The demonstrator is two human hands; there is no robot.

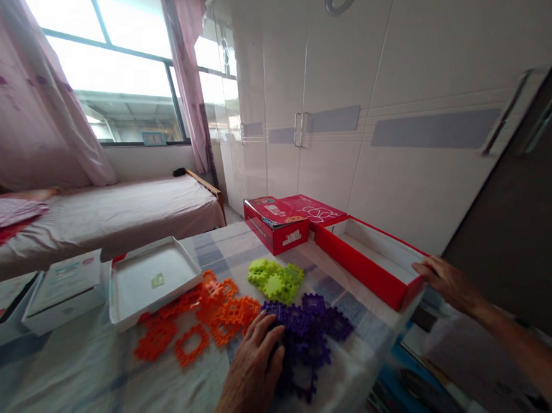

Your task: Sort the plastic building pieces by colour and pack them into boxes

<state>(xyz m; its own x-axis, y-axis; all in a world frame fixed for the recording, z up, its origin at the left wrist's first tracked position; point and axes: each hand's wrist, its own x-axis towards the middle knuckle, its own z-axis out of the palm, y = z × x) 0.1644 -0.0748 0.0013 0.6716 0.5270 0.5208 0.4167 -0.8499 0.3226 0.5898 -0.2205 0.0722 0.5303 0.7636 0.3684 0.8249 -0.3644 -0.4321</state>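
Note:
My left hand rests on a pile of purple interlocking plastic pieces at the near edge of the table, fingers curled down over them. My right hand grips the near right corner of an open red box that lies on the table's right side. Lime green pieces lie just beyond the purple ones. Orange pieces are spread to the left of my left hand.
A closed red box stands behind the open one. A white tray-like lid and white boxes sit at the left. A bed, a window and white wardrobe doors lie beyond the table.

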